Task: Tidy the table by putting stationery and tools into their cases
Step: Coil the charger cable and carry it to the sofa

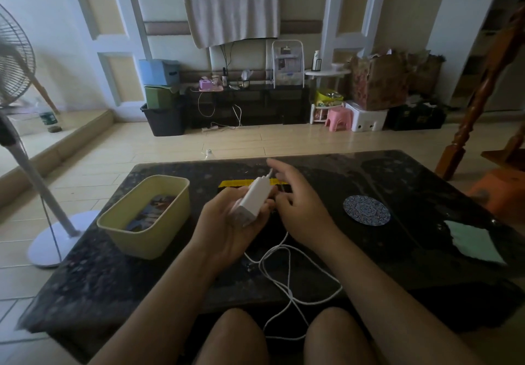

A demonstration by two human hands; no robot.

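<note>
My left hand (227, 222) grips a white charger block (254, 201) above the middle of the dark table (397, 182). Its white cable (284, 273) loops down over the table's front edge towards my knees. My right hand (298, 202) is just right of the charger, forefinger stretched out and the other fingers curled near the cable at the block; whether it pinches the cable is hidden. Behind the hands lies a black case with a yellow strip (230, 184). A pale yellow box (147, 216) on the left holds something colourful inside.
A round patterned coaster (366, 210) lies right of the hands, and a light green cloth (474, 241) sits near the table's right edge. A standing fan (42, 182) is on the floor at the left. A wooden chair leg (480, 100) stands at the far right.
</note>
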